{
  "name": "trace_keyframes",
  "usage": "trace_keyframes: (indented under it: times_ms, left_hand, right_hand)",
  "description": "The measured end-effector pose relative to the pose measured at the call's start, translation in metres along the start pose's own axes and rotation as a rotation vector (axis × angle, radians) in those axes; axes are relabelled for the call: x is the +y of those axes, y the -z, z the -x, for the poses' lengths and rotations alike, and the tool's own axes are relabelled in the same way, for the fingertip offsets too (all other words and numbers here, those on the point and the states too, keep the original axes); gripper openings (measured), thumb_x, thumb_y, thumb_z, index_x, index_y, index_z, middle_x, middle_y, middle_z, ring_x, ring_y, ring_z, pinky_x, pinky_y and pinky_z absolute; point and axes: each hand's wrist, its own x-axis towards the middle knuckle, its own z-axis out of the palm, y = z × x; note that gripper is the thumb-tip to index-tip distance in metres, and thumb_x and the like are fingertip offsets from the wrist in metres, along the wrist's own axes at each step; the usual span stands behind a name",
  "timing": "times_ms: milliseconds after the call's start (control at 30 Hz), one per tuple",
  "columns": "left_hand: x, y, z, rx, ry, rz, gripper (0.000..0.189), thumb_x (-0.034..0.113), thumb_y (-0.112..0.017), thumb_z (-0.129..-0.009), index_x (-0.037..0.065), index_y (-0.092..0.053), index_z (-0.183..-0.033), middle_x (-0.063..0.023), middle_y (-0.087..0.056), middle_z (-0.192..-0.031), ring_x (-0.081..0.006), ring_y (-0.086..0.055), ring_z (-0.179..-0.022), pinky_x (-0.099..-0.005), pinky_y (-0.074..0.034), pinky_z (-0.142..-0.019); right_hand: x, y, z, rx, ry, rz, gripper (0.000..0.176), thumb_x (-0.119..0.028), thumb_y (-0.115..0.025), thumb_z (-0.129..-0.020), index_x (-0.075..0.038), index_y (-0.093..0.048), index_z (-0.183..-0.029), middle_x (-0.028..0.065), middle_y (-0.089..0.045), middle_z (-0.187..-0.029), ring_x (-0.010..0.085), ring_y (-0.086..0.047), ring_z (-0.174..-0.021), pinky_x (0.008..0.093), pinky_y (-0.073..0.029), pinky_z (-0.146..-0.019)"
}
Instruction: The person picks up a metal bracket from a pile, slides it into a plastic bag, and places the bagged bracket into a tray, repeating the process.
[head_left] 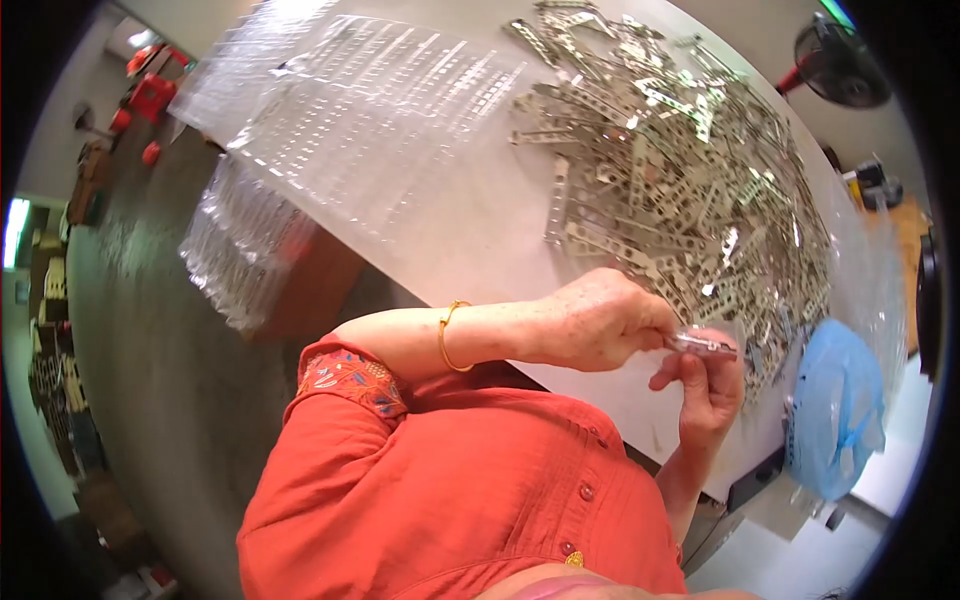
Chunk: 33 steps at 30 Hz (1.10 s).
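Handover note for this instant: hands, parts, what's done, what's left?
Left hand: pinched on one metal strip.
Right hand: grips the same strip from the other side.
Pile of metal strips: loose on the white table, just beyond both hands.
Clear plastic sheets: spread past the pile; clear stack off the table's edge.
Blue bag: beside the right hand.
Done: one strip picked up. Left: a large pile.

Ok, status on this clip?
Left hand, right hand: both grips shut on one metal strip. Pile of strips just beyond. Nothing in the way.
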Motion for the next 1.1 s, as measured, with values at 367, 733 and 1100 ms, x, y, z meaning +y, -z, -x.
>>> trace_keyframes:
  times_ms: [367,733,1100]
  left_hand:
    - [0.002,0.120,0.052,0.582,0.087,-0.371,0.014,0.001,-0.067,-0.093,0.000,-0.072,-0.106,-0.0040,-0.074,-0.093,-0.0109,-0.070,-0.086,-0.0241,-0.055,-0.076]
    - [-0.050,0.382,0.214,1.043,0.786,-1.437,0.017,0.023,-0.067,-0.088,0.010,-0.073,-0.097,-0.0152,-0.074,-0.089,-0.0340,-0.072,-0.085,-0.0450,-0.055,-0.076]
    - [-0.098,0.414,0.199,0.890,1.152,-1.378,0.020,0.027,-0.071,-0.083,0.011,-0.077,-0.093,-0.0142,-0.075,-0.092,-0.0322,-0.072,-0.089,-0.0421,-0.055,-0.079]
  right_hand:
    - [0.015,-0.014,0.001,-0.188,-0.243,-0.042,0.012,-0.002,-0.065,-0.096,0.001,-0.062,-0.107,0.0074,-0.067,-0.081,0.0125,-0.066,-0.068,0.0260,-0.055,-0.063]
    - [0.029,-0.007,0.005,-0.240,-0.350,0.086,0.009,-0.002,-0.065,-0.096,0.002,-0.064,-0.104,0.0061,-0.068,-0.080,0.0107,-0.066,-0.071,0.0248,-0.055,-0.064]
    - [0.024,-0.016,-0.003,-0.244,-0.377,0.148,0.009,-0.004,-0.066,-0.096,0.002,-0.064,-0.103,0.0053,-0.068,-0.081,0.0118,-0.068,-0.073,0.0262,-0.058,-0.067]
